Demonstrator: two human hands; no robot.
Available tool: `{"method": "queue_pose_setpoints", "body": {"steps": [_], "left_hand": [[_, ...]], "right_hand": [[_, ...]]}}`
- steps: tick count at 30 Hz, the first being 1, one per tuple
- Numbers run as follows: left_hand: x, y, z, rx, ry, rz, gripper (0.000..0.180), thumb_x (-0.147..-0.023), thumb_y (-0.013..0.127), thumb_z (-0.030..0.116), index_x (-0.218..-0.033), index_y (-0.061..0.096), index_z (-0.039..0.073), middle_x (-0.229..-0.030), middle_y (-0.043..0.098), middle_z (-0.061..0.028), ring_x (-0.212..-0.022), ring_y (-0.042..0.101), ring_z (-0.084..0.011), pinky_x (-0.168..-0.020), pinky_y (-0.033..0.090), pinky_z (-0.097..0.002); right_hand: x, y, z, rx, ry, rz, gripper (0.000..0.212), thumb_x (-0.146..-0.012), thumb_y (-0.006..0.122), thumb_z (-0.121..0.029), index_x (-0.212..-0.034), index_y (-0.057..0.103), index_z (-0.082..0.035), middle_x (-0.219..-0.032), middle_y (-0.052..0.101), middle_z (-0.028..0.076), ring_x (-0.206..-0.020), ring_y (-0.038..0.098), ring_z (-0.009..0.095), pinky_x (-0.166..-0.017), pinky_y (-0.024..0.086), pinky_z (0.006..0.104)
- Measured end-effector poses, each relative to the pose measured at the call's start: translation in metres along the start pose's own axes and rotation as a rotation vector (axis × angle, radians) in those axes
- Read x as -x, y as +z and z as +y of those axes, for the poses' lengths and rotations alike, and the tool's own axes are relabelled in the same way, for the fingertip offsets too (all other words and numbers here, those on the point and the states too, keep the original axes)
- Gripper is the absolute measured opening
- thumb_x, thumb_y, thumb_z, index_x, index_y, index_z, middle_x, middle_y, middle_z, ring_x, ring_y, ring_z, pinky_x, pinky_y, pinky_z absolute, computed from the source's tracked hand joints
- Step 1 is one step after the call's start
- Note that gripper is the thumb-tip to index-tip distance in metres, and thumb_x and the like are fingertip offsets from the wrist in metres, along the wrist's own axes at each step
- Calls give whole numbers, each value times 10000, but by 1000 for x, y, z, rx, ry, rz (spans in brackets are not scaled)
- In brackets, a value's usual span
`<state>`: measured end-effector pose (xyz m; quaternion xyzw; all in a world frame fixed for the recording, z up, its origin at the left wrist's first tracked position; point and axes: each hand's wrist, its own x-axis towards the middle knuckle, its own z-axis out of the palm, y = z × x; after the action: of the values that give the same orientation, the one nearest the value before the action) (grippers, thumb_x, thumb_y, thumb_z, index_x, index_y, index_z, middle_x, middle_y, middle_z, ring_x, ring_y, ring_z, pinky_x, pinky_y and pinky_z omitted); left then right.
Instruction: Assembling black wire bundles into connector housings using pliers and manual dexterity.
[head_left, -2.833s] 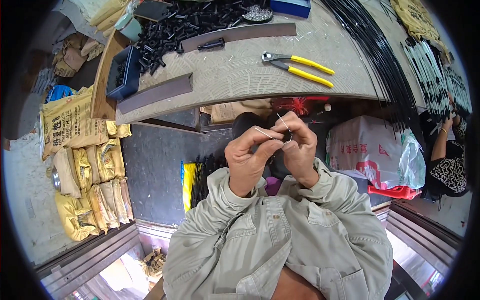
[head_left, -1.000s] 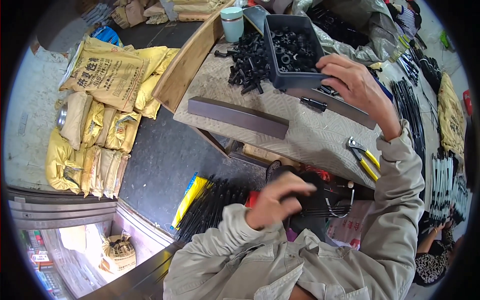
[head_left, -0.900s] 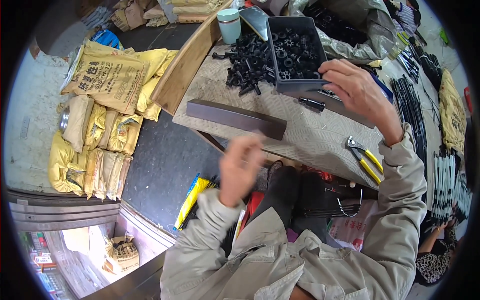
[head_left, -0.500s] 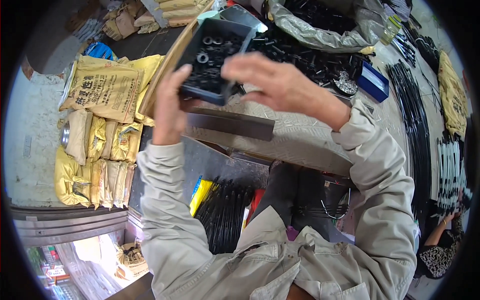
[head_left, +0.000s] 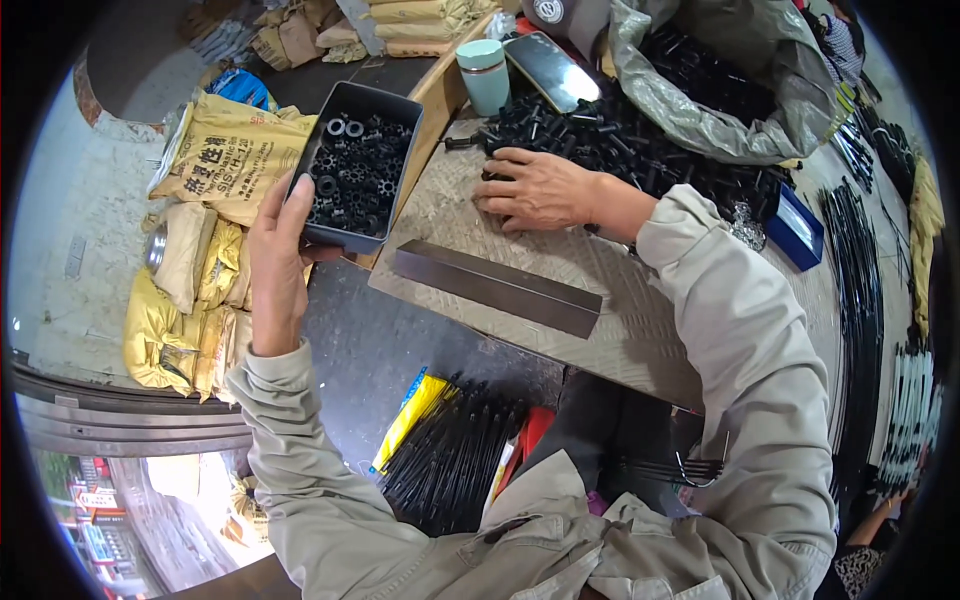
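Note:
My left hand (head_left: 277,262) grips the near left corner of a dark open box (head_left: 402,165), thumb over the rim, and holds it off the table's left end. Small black ring-like parts (head_left: 355,175) fill its bottom, with a couple of larger grey rings among them. Palm down, my right hand (head_left: 545,192) lies on the table with its fingers apart. It rests at the near left edge of a heap of black bolt-like pieces (head_left: 640,140). Whatever lies beneath that palm is hidden.
A dark rectangular metal bar (head_left: 495,285) lies near the table's front edge. Behind the heap stand a pale green cup (head_left: 485,80), a phone (head_left: 553,72) and a grey bag (head_left: 800,110) of black parts. A blue box (head_left: 797,235) sits right; yellow sacks (head_left: 235,150) are stacked left.
The box has moved left and down with my left hand, away from above the table. My right hand has left the box and come down beside the black heap.

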<state>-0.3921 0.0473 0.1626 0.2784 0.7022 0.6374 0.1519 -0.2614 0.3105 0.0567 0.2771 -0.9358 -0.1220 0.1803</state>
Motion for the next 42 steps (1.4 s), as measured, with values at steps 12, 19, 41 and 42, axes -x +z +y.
{"method": "queue_pose_setpoints", "body": {"steps": [12,19,41,42], "left_hand": [[-10,28,-32,-76,132,-38,562,-746,714,277,-1180,493,-2,-785,591,-43,-586,522,-53,-461,395,-178],[-27,50,-69,-185,224,-219,547,-732,708,222,-1188,494,11,-906,573,-59,-661,517,-75,-553,423,-193],[-55,82,-83,-167,411,-762,604,-718,711,198,-1264,467,114,-1114,508,-71,-984,499,-156,-880,382,-270],[-55,83,-84,-167,411,-759,604,-718,711,198,-1264,467,114,-1114,508,-71,-984,499,-156,-880,382,-270]], "right_hand": [[16,16,30,154,248,-16,302,-805,559,-366,-1014,589,-151,-1136,538,11,-1151,444,251,-1055,229,415],[21,8,30,81,224,-88,271,-776,603,-363,-973,636,-180,-1143,545,-3,-1201,395,196,-1084,164,429],[58,-70,12,-1037,954,61,776,-678,724,-338,-1315,367,-79,-1195,497,174,-720,576,135,-549,489,229],[59,-73,11,-1037,953,60,776,-678,724,-338,-1315,367,-79,-1195,497,174,-720,576,135,-549,489,229]]}}
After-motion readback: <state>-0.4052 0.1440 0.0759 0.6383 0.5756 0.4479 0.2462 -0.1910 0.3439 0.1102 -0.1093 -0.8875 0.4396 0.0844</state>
